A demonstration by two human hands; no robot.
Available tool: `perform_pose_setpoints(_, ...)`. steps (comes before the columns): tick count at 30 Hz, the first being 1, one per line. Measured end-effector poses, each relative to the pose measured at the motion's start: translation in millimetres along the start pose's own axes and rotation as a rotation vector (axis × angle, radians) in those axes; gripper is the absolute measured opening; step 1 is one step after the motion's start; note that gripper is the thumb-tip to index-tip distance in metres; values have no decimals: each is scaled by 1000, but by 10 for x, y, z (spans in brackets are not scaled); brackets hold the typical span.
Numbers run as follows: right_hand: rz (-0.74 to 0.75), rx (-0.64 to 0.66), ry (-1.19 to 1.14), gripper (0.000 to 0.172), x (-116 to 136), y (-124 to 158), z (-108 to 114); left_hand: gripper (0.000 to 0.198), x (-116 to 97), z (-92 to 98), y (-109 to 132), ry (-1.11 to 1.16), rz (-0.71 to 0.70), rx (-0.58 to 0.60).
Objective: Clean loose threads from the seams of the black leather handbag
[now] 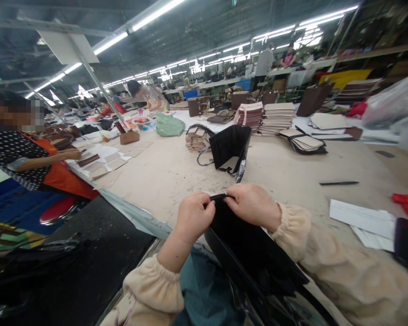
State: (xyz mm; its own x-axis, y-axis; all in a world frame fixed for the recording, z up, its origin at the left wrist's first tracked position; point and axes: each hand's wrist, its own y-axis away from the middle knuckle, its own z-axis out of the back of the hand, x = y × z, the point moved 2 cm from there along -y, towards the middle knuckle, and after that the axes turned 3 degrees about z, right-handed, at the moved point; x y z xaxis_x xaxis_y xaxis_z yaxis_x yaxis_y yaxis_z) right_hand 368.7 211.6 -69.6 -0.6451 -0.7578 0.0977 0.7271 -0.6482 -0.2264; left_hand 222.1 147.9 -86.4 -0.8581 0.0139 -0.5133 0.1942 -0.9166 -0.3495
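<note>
Both hands pinch the top edge of a black handbag [248, 249] that lies tilted in front of me, its mouth facing up and dark inside. My left hand [194, 215] grips the rim at its far left corner, thumb and fingers closed. Just to the right, my right hand [253, 204] is closed on the same edge, leaving a short stretch of rim between the two. Beyond them on the table stands a second black bag [230, 147], open at the top, with a handle and clear wrapping on it.
The pale table [149, 174] carries stacked panels [278, 118], a green plastic bag [170, 124], a thin black strip [339, 183] and white papers [362, 217]. At left, a person in an orange apron [66, 174] works beside a red stool [57, 210]. A black surface [98, 244] adjoins my left side.
</note>
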Motion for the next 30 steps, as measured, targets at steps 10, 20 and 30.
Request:
perform_pose_setpoints(10,-3,-10,4,24,-28,20,-16,9,-39,24,55,8,11,-6)
perform_pose_setpoints(20,6,-22,-8,23,-11,29,-12,9,-11,-16,8,124,21,67)
perform_pose_setpoints(30,51,-77,-153,16,-66,33,-35,12,-39,-7,59,62,-34,13)
